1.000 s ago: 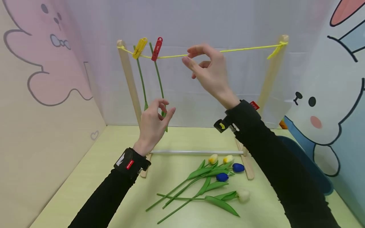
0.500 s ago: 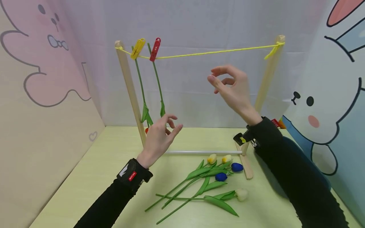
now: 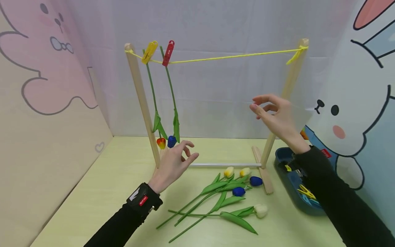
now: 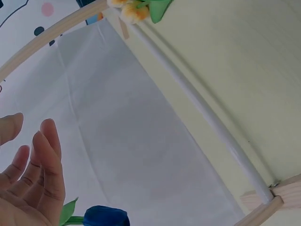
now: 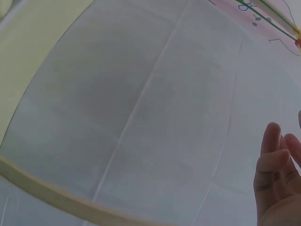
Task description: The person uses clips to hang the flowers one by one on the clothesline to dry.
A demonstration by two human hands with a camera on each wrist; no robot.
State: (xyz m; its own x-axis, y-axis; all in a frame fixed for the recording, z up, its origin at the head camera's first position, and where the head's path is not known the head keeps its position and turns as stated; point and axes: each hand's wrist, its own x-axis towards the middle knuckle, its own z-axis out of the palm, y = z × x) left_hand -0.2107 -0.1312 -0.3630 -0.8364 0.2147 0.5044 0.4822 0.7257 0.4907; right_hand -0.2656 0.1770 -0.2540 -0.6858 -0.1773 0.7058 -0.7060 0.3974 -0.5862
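Two artificial tulips hang upside down from a yellow string (image 3: pixel 222 58). A yellow clothespin (image 3: pixel 150 52) pins the stem of the orange-red tulip (image 3: pixel 161 143), and a red clothespin (image 3: pixel 168 53) pins that of the blue tulip (image 3: pixel 171 141). Just in front of the blue bloom is my left hand (image 3: pixel 172 164), its fingers loosely bent around nothing. In the air by the right post, my right hand (image 3: pixel 277 116) is also relaxed and holds nothing. More tulips lie on the table below, including a white tulip (image 3: pixel 260 211) and a blue-headed tulip (image 3: pixel 239 191).
Wooden posts (image 3: pixel 140 103) carry the string, joined low down by a white rod (image 3: pixel 225 165). At the right stands a dark blue basin (image 3: pixel 285 178) with yellow and blue clothespins (image 3: pixel 307 192) in it, partly covered by my right sleeve (image 3: pixel 336 195).
My right hand has moved away from the string, down and to the right. My left hand has sunk lower, uncovering the hanging blooms. More of the basin and its clothespins shows.
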